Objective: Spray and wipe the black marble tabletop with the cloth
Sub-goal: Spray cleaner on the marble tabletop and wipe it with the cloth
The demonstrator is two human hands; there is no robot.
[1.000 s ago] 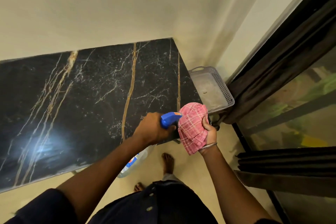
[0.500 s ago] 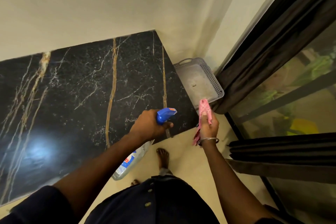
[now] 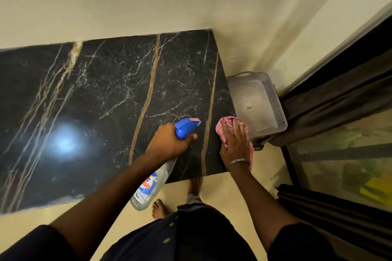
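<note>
Right hand flat, fingers straight, presses soft, pliable cloth at tabletop right edge; left hand grips spray bottle neck

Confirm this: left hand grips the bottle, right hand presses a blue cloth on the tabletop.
Not quite: the cloth is pink, not blue, as the head view shows. The left hand does grip the bottle, and the right hand presses the cloth on the tabletop.
</note>
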